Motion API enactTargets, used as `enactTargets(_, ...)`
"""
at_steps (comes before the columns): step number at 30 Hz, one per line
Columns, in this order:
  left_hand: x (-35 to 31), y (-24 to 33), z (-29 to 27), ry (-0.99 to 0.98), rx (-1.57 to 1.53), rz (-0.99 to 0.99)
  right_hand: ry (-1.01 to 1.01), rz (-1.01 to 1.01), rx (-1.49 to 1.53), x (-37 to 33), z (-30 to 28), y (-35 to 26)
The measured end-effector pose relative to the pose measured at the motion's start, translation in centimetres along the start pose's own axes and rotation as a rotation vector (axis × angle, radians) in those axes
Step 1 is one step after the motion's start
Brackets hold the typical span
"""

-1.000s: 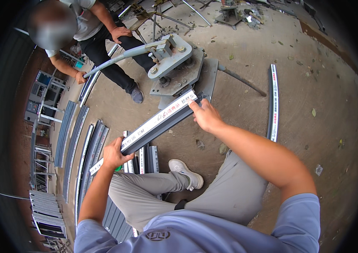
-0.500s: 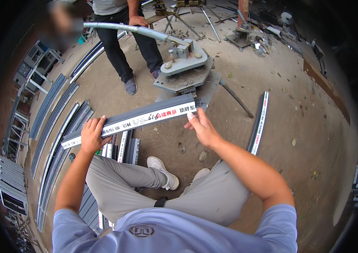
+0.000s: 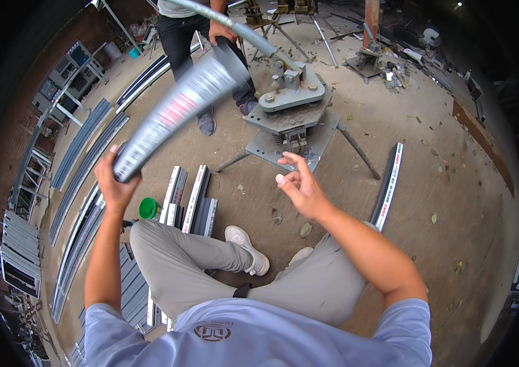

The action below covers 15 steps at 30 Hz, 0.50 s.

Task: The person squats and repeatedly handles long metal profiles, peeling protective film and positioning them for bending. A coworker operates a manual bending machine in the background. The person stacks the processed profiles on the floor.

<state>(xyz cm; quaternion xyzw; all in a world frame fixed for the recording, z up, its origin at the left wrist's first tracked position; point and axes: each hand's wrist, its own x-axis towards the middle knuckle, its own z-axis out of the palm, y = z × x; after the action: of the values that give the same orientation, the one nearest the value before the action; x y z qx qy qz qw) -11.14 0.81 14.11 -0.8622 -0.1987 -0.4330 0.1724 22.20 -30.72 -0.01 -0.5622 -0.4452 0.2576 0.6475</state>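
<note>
Left hand (image 3: pixel 114 177) clenched around the lower end of a long metal profile strip (image 3: pixel 177 107). The strip is blurred and rises up and away toward the bending machine (image 3: pixel 290 98); gripping one end lets it pivot freely. Right hand (image 3: pixel 299 186) released, fingers spread and half curled, holding nothing, hanging above the concrete floor (image 3: pixel 443 183) just short of the machine's base plate. I note spare strips (image 3: pixel 192 199) stacked on the floor beside my left knee, within reach. A second person's hand (image 3: pixel 218 30) grips the machine's long lever (image 3: pixel 229 21).
</note>
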Motion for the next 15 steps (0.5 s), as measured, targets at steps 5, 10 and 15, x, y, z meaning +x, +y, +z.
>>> enactTargets(5, 3.5, -0.9, -1.3, 0.285, -0.54, -0.608, -0.085, -0.051, -0.125, -0.5, 1.7, -0.5)
enactTargets(10, 4.9, 2.0, -2.0, 0.344, -1.24, -0.957, -0.309, -0.063, -0.151, -0.8, 3.7, -1.5)
enactTargets(15, 4.0, 6.4, -2.6, 0.251, -1.573, -1.164, -0.428, -0.047, -0.188, -0.7, 5.5, -2.0)
